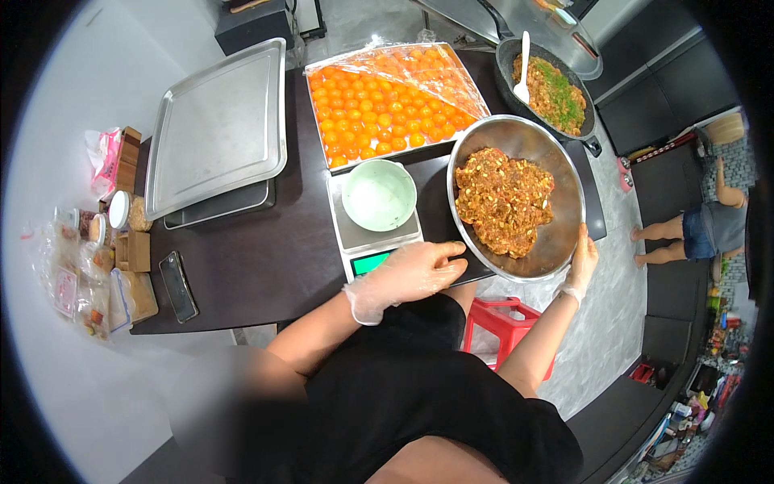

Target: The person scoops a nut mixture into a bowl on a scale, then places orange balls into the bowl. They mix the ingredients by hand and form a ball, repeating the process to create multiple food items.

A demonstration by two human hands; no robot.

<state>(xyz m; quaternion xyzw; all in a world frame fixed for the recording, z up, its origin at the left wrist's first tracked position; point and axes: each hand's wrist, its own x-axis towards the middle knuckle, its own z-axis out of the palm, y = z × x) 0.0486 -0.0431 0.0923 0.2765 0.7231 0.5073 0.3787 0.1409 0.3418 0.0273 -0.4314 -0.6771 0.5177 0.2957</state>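
My right hand (582, 264), in a clear plastic glove, grips the right rim of a large steel mixing bowl (563, 187). The bowl is tilted a little at the table's near right edge. In it lies a brown, sticky mass of chopped filling (506, 202) with pale nut-like bits. My left hand (411, 274), gloved too, holds nothing. Its fingers stretch toward the bowl's lower left rim; whether they touch it I cannot tell. Beside that hand stands a kitchen scale (349, 234) with a green-lit display, bearing a pale green bowl (379, 196) with slight residue inside.
Behind the scale is a tray (337, 161) of orange egg yolks, partly under plastic film. A pan (504, 68) of food with a white spoon (524, 64) sits far right. Stacked metal trays (218, 121), a phone (178, 286) and jars stand left. A red stool (504, 323) is below.
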